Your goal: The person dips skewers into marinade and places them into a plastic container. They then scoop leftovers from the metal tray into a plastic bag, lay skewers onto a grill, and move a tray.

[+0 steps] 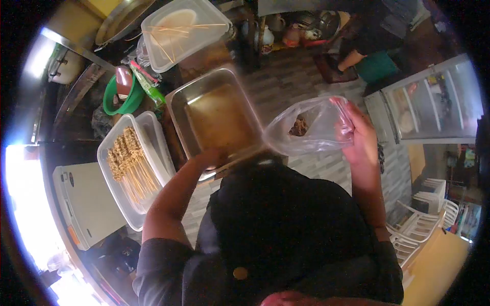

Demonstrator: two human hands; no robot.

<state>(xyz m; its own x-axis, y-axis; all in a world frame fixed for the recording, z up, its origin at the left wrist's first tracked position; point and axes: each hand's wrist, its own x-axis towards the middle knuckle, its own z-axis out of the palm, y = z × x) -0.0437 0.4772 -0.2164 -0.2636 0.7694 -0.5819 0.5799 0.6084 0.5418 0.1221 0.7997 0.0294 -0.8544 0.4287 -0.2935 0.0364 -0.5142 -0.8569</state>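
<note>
My right hand [361, 133] is closed on the rim of a clear plastic bag [321, 118], holding it up to the right of the tray. A small dark brown clump [299, 126] shows inside the bag. My left hand [213, 158] is at the near side of a rectangular metal tray [244, 86] with brownish liquid in its bottom. Shadow covers the left fingers, so I cannot make out whether they grip anything. To the left, skewers [130, 160] threaded with pieces lie in rows in a white plastic container [118, 204].
At the back, a translucent container [162, 64] holds several bare sticks. A green basin [135, 97] with a reddish package stands left of the tray. Another person's leg [349, 60] shows at the back right, near an open refrigerator [434, 104]. White chairs [418, 222] stand at right.
</note>
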